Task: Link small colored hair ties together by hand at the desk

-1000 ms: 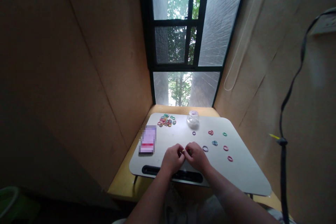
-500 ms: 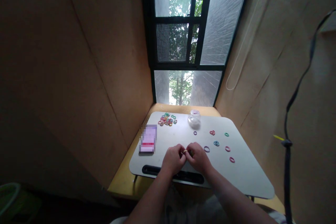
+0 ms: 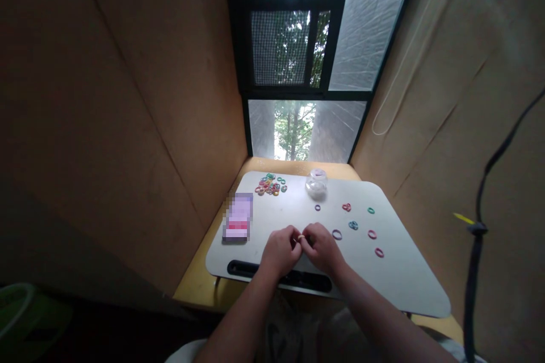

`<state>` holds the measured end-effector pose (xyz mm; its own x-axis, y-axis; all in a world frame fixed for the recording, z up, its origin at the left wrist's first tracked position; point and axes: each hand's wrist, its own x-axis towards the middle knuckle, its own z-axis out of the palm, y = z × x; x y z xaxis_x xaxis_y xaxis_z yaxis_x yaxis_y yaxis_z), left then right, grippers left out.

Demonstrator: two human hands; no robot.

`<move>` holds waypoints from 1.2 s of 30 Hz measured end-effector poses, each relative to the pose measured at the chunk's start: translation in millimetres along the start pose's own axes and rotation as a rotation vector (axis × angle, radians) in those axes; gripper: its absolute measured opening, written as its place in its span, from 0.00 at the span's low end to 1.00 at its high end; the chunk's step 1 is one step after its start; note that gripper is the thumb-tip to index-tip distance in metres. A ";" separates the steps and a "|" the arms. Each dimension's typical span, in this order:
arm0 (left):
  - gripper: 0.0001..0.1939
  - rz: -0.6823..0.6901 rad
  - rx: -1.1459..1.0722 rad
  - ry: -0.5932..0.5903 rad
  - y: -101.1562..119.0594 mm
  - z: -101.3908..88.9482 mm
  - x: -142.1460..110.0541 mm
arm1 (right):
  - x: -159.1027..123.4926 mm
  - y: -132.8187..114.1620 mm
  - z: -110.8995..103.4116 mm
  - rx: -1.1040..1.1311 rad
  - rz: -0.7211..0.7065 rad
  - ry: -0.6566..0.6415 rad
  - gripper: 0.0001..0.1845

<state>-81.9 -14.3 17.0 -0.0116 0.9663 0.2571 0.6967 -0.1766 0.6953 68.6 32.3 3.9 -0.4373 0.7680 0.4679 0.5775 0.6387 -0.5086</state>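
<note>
My left hand (image 3: 281,249) and my right hand (image 3: 320,247) meet over the front of the white lap table (image 3: 272,221). Both have their fingertips pinched together on a small pale hair tie (image 3: 301,237), mostly hidden by the fingers. Just right of my right hand lies a purple hair tie (image 3: 336,235). Farther right are a blue cluster (image 3: 353,226), a red cluster (image 3: 346,207), a green hair tie (image 3: 371,211) and two pink ones, a nearer (image 3: 379,252) and a farther (image 3: 372,235). A smaller purple one (image 3: 317,208) lies ahead.
A pile of mixed coloured hair ties (image 3: 270,185) lies at the back left. A clear plastic jar (image 3: 316,186) stands at the back middle. A phone (image 3: 238,217) with a blurred screen lies at the left. A black slot (image 3: 306,281) runs along the front edge. A dark cord (image 3: 473,283) hangs at the right.
The camera view has tilted down slightly, so the window and table sit a little higher in the frame. Both hands keep their pinch, with little visible movement.
</note>
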 end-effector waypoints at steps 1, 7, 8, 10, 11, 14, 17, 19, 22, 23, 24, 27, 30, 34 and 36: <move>0.03 -0.002 0.000 -0.004 0.0 0.0 0.5 | 0.6 -0.1 -0.2 0.002 0.002 -0.003 0.06; 0.03 0.003 0.003 -0.010 0.3 -0.3 2.2 | 2.3 0.0 -0.5 0.006 0.004 -0.013 0.07; 0.03 0.003 0.008 -0.009 0.2 -0.2 2.2 | 2.3 0.1 -0.4 0.006 0.002 -0.014 0.07; 0.03 0.004 0.019 -0.004 -0.1 0.1 2.0 | 2.1 0.2 -0.2 0.004 -0.006 -0.017 0.07; 0.03 0.005 0.025 0.000 -0.4 0.2 1.8 | 2.1 0.2 -0.2 0.002 -0.009 -0.018 0.07; 0.03 0.008 0.042 0.008 -1.0 0.7 1.1 | 1.7 -0.3 -0.4 -0.005 -0.003 -0.016 0.07; 0.03 0.010 0.052 0.011 -0.9 0.8 0.6 | 1.5 -1.8 -1.5 -0.004 0.007 -0.015 0.07; 0.03 0.011 0.050 0.013 -0.7 0.6 0.4 | 1.4 -3.1 -2.4 -0.001 0.007 -0.013 0.07; 0.03 0.016 0.041 0.016 -0.5 0.3 0.2 | 1.2 -4.5 -3.3 0.001 0.003 -0.006 0.07; 0.03 0.019 0.037 0.015 -0.6 0.3 0.1 | 1.2 -4.7 -3.4 0.000 0.002 -0.004 0.07; 0.03 0.022 0.034 0.015 -0.7 0.2 0.0 | 1.2 -4.7 -3.4 -0.001 0.002 -0.003 0.07; 0.03 0.024 0.026 0.018 -0.9 0.2 -0.2 | 1.1 -4.5 -3.0 -0.002 0.005 0.002 0.06; 0.03 0.022 0.022 0.019 -0.7 0.1 -0.5 | 1.0 -4.3 -2.7 -0.001 0.011 0.004 0.06; 0.03 0.028 0.027 0.023 -0.4 -0.3 -0.6 | 1.0 -4.2 -2.5 -0.002 0.013 -0.009 0.06; 0.03 0.035 0.029 0.027 -0.5 -0.3 -0.5 | 1.0 -3.5 -2.1 -0.002 0.012 -0.012 0.06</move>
<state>-82.5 -14.8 16.8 -0.0057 0.9541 0.2994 0.7177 -0.2046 0.6656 67.6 30.7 7.8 -0.4388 0.7760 0.4532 0.5842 0.6295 -0.5122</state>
